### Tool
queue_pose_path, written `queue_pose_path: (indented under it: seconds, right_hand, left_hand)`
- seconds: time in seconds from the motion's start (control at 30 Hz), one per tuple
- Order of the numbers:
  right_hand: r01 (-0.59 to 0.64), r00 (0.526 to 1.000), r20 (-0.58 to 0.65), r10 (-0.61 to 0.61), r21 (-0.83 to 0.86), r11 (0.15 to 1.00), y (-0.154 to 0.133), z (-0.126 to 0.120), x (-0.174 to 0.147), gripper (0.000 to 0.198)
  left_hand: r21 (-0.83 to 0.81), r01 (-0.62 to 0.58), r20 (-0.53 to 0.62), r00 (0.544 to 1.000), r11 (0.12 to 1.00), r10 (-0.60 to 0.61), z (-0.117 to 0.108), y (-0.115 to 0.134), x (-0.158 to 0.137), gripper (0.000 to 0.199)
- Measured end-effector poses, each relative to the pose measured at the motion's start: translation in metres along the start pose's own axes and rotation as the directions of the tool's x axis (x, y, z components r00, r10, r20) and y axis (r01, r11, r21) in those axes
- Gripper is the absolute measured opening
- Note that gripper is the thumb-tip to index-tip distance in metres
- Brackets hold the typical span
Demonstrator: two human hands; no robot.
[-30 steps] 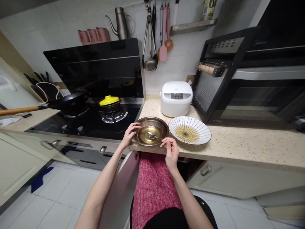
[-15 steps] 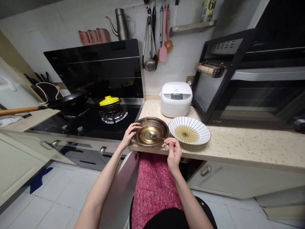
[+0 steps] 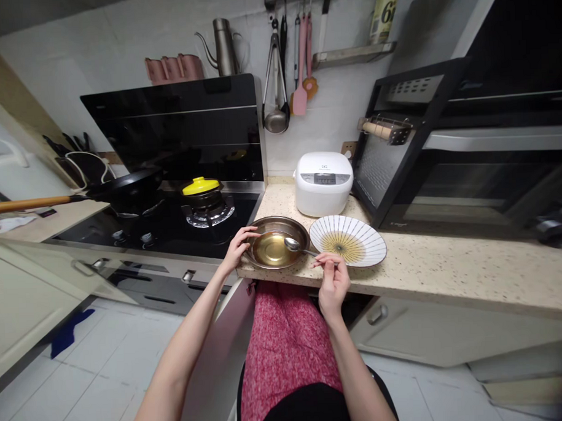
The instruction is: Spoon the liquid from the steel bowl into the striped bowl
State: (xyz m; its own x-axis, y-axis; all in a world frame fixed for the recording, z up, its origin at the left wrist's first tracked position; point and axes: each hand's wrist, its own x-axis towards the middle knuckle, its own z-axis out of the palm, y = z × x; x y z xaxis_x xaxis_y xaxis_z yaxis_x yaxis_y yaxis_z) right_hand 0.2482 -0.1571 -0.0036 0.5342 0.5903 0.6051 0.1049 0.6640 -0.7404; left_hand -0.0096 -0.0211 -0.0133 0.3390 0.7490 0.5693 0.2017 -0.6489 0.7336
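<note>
A round metal bowl (image 3: 301,229) with yellowish liquid in it sits on the counter. My left hand (image 3: 238,247) grips its left rim, fingers over the edge. Between the fingertips of my right hand (image 3: 333,282) is the handle of a metal spoon (image 3: 291,243). The spoon's head is over the right side of the bowl, above the liquid; whether it carries anything I cannot tell. Just right of the bowl, a white plate (image 3: 373,244) with dark radial lines holds a yellowish liquid. My right hand is in front of the plate's left edge.
Behind the plate stands a white rice cooker (image 3: 324,184). To the left, a small pot with a yellow lid (image 3: 201,186) and a black wok (image 3: 128,185) are on the gas stove (image 3: 171,236). A black oven (image 3: 473,179) is at the right; utensils hang on the wall.
My right hand has moved right with the spoon, whose head has shifted from the middle of the bowl toward its right rim. My left hand has stayed at the bowl's rim.
</note>
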Motion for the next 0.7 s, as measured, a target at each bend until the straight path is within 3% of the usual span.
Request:
queue_pose_path:
  seconds: [0.5,0.7]
  right_hand:
    - [0.084,0.967,-0.234,-0.103,-0.087,0.993,-0.009,-0.039,0.033,0.027]
    - [0.142,0.962,-0.202,-0.184,-0.204,0.969,-0.006,-0.048,0.036,0.027]
  left_hand:
    - [-0.004,-0.013,0.002,1.000,1.000,0.013,0.000,0.001,0.001,0.039]
    - [-0.029,-0.023,0.006,1.000,0.999,0.023,0.000,0.001,0.001,0.038]
